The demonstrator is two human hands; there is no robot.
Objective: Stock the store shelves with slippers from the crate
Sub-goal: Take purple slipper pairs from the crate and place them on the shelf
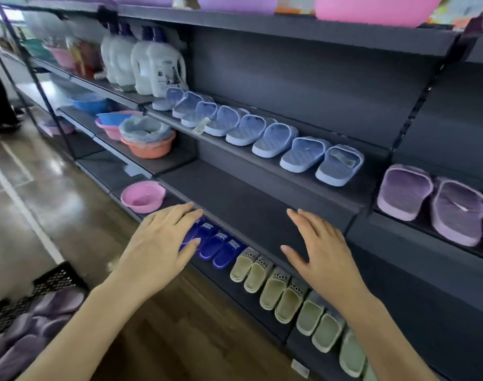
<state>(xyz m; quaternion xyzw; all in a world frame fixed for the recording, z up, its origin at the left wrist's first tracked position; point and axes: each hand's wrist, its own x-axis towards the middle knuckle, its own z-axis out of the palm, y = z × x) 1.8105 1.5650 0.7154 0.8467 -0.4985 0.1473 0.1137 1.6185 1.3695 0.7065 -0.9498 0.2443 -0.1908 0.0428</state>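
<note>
Where the slippers (50, 302) lie: heaped in the crate (57, 277), near left.
Hands: left hand (158, 243) and right hand (324, 253) spread, holding nothing, over the shelf (235, 199).
Handling: probably light, soft, bendy; grip across the strap.

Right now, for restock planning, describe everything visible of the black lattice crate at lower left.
The black lattice-walled plastic crate sits on the floor at lower left, cut by the frame edge, one corner and rim showing. Purple slippers lie piled loosely inside. Neither left hand nor right hand touches it.

Light blue slippers (262, 133), black crate (50, 281)
</note>
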